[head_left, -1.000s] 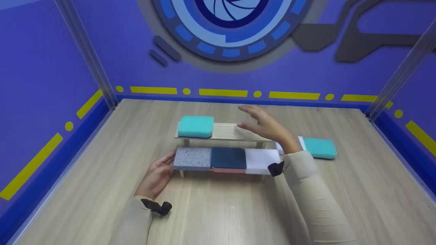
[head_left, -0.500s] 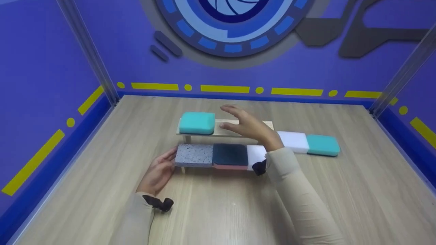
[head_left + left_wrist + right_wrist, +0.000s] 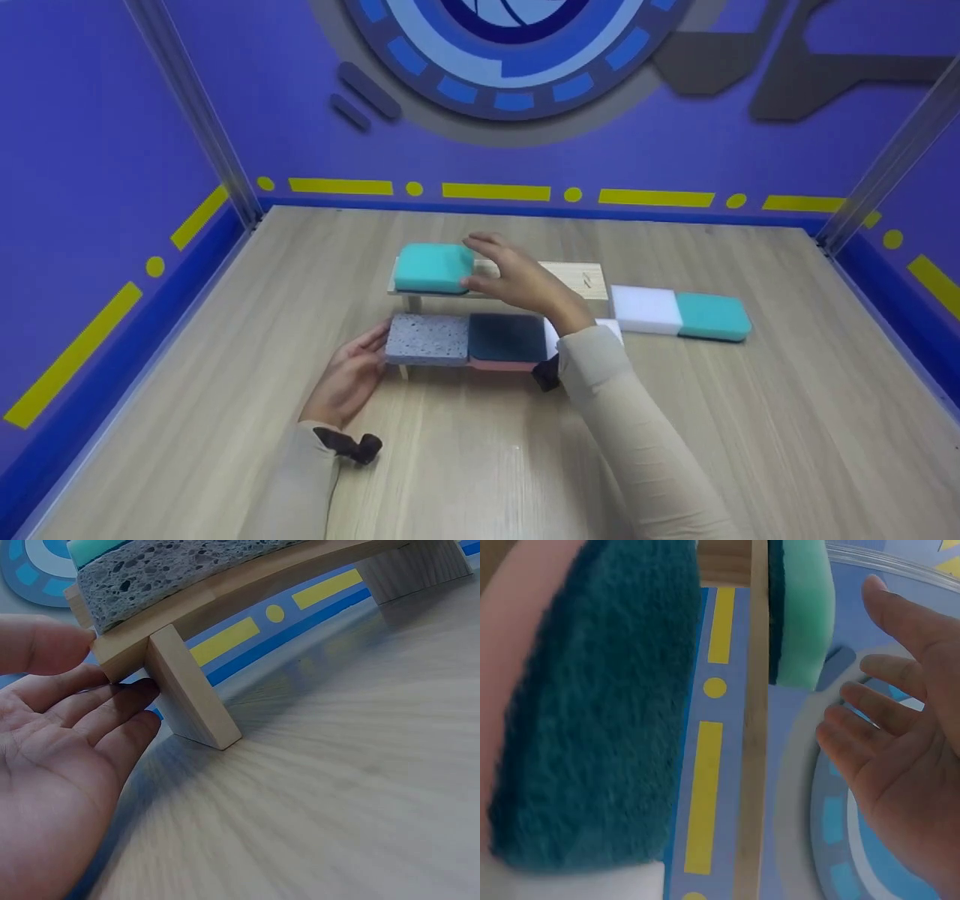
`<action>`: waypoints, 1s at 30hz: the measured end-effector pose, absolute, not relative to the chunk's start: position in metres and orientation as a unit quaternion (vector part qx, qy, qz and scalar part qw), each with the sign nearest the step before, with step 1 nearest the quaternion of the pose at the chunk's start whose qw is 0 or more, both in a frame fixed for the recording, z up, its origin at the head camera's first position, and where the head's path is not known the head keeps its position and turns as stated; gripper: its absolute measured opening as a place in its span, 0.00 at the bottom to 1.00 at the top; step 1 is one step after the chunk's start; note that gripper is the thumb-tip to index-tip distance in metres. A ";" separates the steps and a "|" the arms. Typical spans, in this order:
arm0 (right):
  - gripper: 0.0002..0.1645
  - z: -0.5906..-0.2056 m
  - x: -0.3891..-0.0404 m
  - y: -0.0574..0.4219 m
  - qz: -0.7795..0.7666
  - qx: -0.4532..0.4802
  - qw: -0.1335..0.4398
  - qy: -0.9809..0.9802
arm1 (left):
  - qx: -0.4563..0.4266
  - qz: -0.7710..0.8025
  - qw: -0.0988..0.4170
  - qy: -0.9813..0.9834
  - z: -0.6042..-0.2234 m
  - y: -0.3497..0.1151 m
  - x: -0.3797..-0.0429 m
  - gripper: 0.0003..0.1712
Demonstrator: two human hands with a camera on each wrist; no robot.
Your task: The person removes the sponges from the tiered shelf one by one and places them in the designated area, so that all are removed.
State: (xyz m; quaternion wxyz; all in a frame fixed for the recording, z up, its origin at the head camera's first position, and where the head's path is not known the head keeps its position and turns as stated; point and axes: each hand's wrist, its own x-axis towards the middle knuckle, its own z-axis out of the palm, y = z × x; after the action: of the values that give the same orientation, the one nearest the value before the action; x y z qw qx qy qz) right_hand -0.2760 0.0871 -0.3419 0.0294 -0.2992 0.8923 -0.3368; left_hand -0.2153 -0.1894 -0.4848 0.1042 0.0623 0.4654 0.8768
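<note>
Two bare hands in beige sleeves work at a pair of low wooden stands, seen from the head camera. On the rear stand, a turquoise sponge lies flat at the left end, with the right hand at its right edge, thumb and fingers parted and grasping nothing. Along the front stand run, left to right, a gray speckled sponge, a dark-topped pink sponge and a white block, partly behind the right wrist. The left hand is at that stand's left end, palm showing. To the right, a second white block and a second turquoise sponge sit end to end on the pale wood table, before a blue wall striped in yellow.

From the left wrist, the left hand's thumb tip meets the board's end beneath the gray sponge, while the loosely extended fingers reach below it toward the leg; whether they press on the wood cannot be told.

From the right wrist, the right hand appears open-palmed, fingers spread, a gap showing between it and the rear turquoise sponge. The dark scouring face of the pink sponge fills the left foreground.
</note>
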 end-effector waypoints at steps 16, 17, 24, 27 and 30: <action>0.44 -0.357 -0.279 0.060 -0.327 -0.290 0.009 0.899 | 0.072 0.873 0.106 0.471 -0.486 -0.191 -0.217 0.39; 0.44 -0.357 -0.279 0.060 -0.327 -0.288 0.009 0.900 | 0.072 0.873 0.106 0.470 -0.486 -0.191 -0.217 0.39; 0.42 -0.360 -0.279 0.055 -0.328 -0.276 0.012 0.903 | 0.072 0.874 0.108 0.468 -0.486 -0.190 -0.218 0.40; 0.40 -0.361 -0.279 0.054 -0.330 -0.270 0.010 0.904 | 0.073 0.875 0.111 0.465 -0.486 -0.191 -0.217 0.40; 0.37 -0.362 -0.279 0.053 -0.335 -0.270 -0.003 0.903 | 0.077 0.875 0.112 0.464 -0.487 -0.191 -0.217 0.39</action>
State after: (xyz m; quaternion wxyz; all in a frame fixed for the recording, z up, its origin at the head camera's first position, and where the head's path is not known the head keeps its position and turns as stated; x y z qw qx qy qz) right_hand -0.2787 0.0530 -0.3618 -0.0026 -0.2705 0.9027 -0.3346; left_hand -0.2171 -0.1915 -0.4869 0.1124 0.0775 0.4643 0.8751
